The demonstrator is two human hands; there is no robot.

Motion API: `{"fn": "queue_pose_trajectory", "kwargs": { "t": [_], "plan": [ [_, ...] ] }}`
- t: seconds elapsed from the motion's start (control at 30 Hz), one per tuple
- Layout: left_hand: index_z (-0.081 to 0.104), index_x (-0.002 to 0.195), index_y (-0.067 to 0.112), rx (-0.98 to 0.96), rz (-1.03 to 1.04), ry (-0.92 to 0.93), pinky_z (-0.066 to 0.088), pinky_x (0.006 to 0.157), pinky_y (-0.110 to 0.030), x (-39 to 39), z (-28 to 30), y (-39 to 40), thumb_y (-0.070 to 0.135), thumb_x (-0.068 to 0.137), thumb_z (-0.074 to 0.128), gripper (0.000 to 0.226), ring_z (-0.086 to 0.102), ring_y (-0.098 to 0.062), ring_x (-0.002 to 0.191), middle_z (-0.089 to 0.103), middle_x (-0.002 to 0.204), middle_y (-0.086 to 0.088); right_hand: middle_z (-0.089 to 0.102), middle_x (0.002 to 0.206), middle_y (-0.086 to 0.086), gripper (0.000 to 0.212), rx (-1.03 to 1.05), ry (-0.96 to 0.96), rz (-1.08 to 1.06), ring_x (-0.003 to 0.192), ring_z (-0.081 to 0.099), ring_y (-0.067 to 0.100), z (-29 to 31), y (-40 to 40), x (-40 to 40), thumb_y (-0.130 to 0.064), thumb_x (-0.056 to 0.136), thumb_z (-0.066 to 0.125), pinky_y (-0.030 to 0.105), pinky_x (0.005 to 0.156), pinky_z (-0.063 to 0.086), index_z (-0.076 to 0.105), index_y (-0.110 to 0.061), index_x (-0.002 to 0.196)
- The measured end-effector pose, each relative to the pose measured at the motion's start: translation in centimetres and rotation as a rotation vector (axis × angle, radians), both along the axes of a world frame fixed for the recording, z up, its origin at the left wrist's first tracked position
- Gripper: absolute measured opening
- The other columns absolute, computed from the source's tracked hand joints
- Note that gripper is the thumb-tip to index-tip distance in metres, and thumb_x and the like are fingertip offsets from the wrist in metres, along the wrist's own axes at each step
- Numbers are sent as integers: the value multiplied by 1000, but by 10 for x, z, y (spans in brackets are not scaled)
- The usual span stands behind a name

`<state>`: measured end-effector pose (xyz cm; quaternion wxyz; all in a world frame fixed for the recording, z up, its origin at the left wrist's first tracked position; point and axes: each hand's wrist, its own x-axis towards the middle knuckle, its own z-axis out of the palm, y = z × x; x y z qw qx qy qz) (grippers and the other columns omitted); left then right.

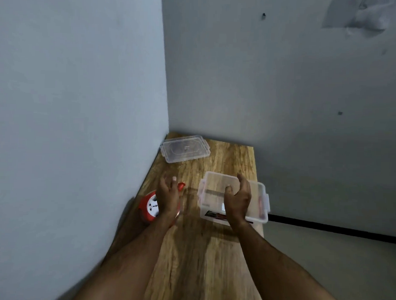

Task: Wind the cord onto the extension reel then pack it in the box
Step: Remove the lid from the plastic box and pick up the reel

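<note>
A red extension reel (pixel 148 207) with a white socket face lies on the wooden table (pixel 202 257) near the left wall. My left hand (pixel 167 197) hovers over it with fingers spread, hiding its right half; a red part (pixel 181 186) shows past my fingers. A clear plastic box (pixel 213 190) with a label on its front stands open at the right edge of the table. My right hand (pixel 238 199) is held in front of the box, fingers curled and apart, holding nothing. The cord itself is hard to make out.
The box's clear lid (pixel 184 148) lies flat at the far left corner of the table. Grey walls close in on the left and behind. The table's right edge drops off to the floor beside the box.
</note>
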<state>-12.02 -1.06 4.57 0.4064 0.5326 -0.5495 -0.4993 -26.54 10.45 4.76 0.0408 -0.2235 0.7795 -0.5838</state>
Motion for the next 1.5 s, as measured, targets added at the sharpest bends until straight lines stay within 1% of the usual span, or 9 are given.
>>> {"fn": "queue_pose_trajectory", "kwargs": {
  "t": [0.1, 0.2, 0.33, 0.53, 0.73, 0.83, 1.17, 1.37, 1.5],
  "plan": [
    [43, 147, 7, -27, 56, -55, 37, 112, -37, 31, -5, -15, 32, 104, 51, 51, 49, -32, 135, 52, 147, -14, 57, 137, 7, 52, -7, -14, 92, 128, 52, 25, 0, -23, 25, -4, 90, 61, 48, 110, 44, 52, -12, 141],
    [44, 147, 11, -30, 98, -101, 42, 110, -50, 58, -10, -25, 33, 104, 50, 48, 50, -31, 135, 51, 149, -10, 56, 139, 7, 51, -28, -6, 162, 131, 50, 22, 1, -44, 51, -4, 92, 63, 47, 111, 44, 53, -10, 141],
    [49, 143, 3, -35, 173, -77, 41, 110, -42, 80, -19, -32, 18, 102, 54, 44, 50, -30, 134, 54, 145, -14, 56, 141, 6, 52, -4, -35, 276, 132, 51, 19, -6, -63, 81, -4, 91, 64, 44, 110, 45, 53, -10, 142],
    [43, 148, 11, 74, 164, -51, 41, 99, -30, 99, -41, -30, 27, 103, 53, 49, 49, -27, 136, 48, 151, -10, 59, 137, 6, 49, 93, -133, 393, 130, 52, 19, -26, -80, 109, -14, 93, 65, 45, 108, 46, 54, -10, 141],
    [45, 147, 13, 95, 140, -138, 47, 107, -42, 101, -53, -25, 33, 103, 52, 49, 53, -27, 131, 52, 147, -11, 57, 136, 7, 55, 196, -228, 414, 121, 53, 15, -44, -90, 113, -13, 89, 69, 39, 103, 48, 51, -13, 142],
    [45, 147, 12, 68, 122, -209, 44, 110, -44, 97, -60, -23, 33, 102, 52, 50, 49, -28, 134, 50, 148, -10, 62, 126, 8, 48, 206, -288, 444, 114, 61, 21, -53, -93, 114, -14, 90, 68, 49, 97, 54, 55, -12, 136],
    [40, 151, 19, 104, 160, -77, 48, 106, -52, 87, -80, -23, 26, 103, 53, 50, 46, -28, 137, 44, 153, -8, 55, 142, 11, 69, 272, -321, 461, 126, 57, 27, -57, -111, 120, -19, 88, 71, 51, 101, 52, 42, -14, 150],
    [49, 144, 19, 65, 278, 14, 45, 82, -10, 88, -77, -26, 15, 99, 56, 46, 53, -22, 129, 53, 144, -4, 51, 144, 4, 75, 226, -230, 508, 130, 52, 23, -41, -124, 123, -14, 83, 72, 50, 104, 49, 41, -21, 151],
    [46, 147, 18, 36, 325, 74, 49, 102, -34, 78, -66, -34, 16, 100, 57, 48, 50, -23, 134, 51, 148, -4, 51, 140, -1, 78, 116, -157, 541, 126, 53, 16, -21, -128, 121, -12, 79, 77, 45, 103, 51, 44, -24, 149]
  ]
}}
